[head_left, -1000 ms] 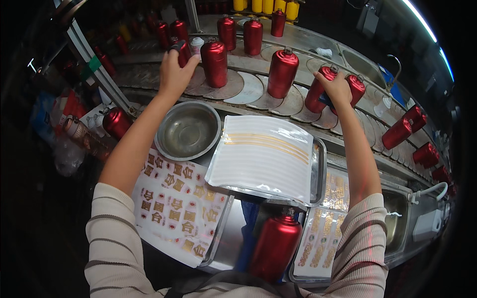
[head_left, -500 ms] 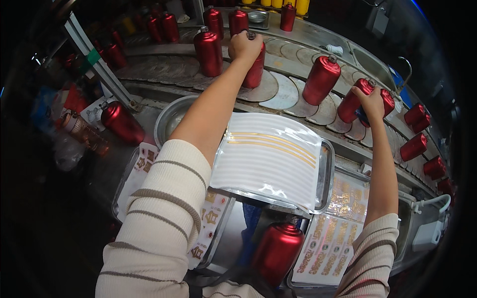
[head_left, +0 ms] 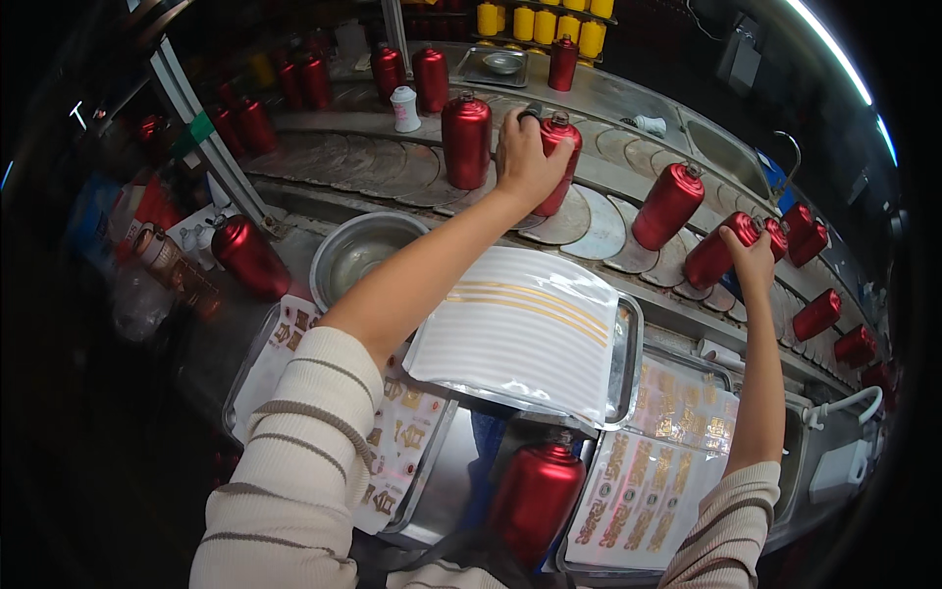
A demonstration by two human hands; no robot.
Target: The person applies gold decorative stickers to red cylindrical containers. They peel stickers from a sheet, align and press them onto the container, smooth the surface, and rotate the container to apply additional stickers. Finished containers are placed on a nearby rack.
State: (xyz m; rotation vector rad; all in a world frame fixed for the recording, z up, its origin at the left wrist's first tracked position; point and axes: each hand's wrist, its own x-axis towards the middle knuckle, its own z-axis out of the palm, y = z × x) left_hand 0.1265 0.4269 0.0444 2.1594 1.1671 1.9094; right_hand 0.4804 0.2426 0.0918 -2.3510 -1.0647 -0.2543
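Red and shiny, the first bottle point(head_left: 555, 192) stands on the round plates of the belt point(head_left: 595, 236), just in from its near edge. My left hand point(head_left: 530, 169) is at its top. I see my thumb across the front, but the other fingertips hide, so I cannot tell how tight they are. A dark thing point(head_left: 531, 110) shows by those fingers; I cannot tell what it is. My right hand point(head_left: 754, 261) holds the second bottle point(head_left: 714, 261) between thumb and fingers, farther right along that near edge. A dark blue thing point(head_left: 732, 286) peeks out under it.

To do this well, I think I should press softly, because the smooth red coat could slip or get marked. Each bottle's bottom should sit flat, as the plates overlap and could make it wobble. The third bottle point(head_left: 778, 236) is just past my right hand, so I should tuck my knuckles in. My left arm crosses the striped sheet point(head_left: 520, 344) at its far left corner, so I should lift my elbow.
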